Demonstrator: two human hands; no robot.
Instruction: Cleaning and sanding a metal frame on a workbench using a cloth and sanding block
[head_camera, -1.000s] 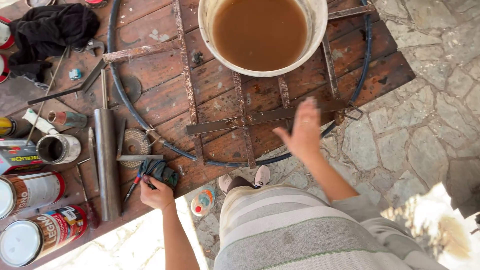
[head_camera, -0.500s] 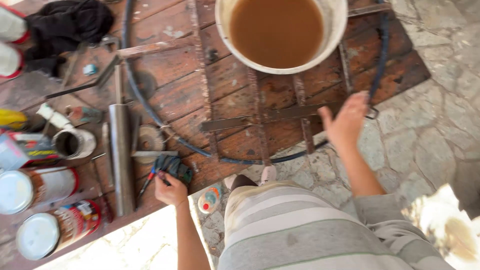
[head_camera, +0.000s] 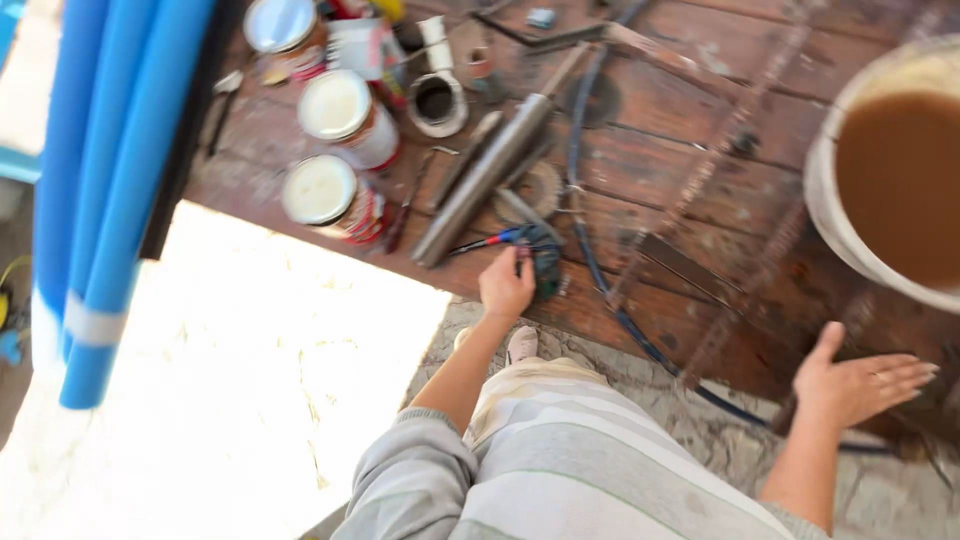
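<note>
- Left hand (head_camera: 505, 287) is resting at the near edge of the wooden platform (head_camera: 700, 120), fingers curled and closing on a dark cloth (head_camera: 545, 262); how firm the grip is cannot be told through the blur.
- Cloth is lying on the platform edge, touching the left fingers, just beside a dark hose (head_camera: 600, 270).
- A red-and-blue handled tool (head_camera: 485, 243) is poking out to the left of the cloth, close to the hand.
- Right hand (head_camera: 860, 385) is hovering palm up, fingers spread and straight, holding nothing, over the platform's near right part.
- A big white bucket (head_camera: 820, 200) is sitting at the right edge, filled with brown liquid (head_camera: 900, 190), well apart from the left hand.
- A grey metal pipe (head_camera: 490, 170) is lying diagonally on the planks, just past the tool.
- Three paint cans (head_camera: 335, 195) with pale lids are standing in a row on the left part of the platform.
- Blue tubes (head_camera: 120, 170) are leaning along the left side of the view.
- The person's striped grey clothing (head_camera: 600, 470) is filling the bottom centre.
- Stone paving (head_camera: 720, 440) is showing below the platform's edge.
</note>
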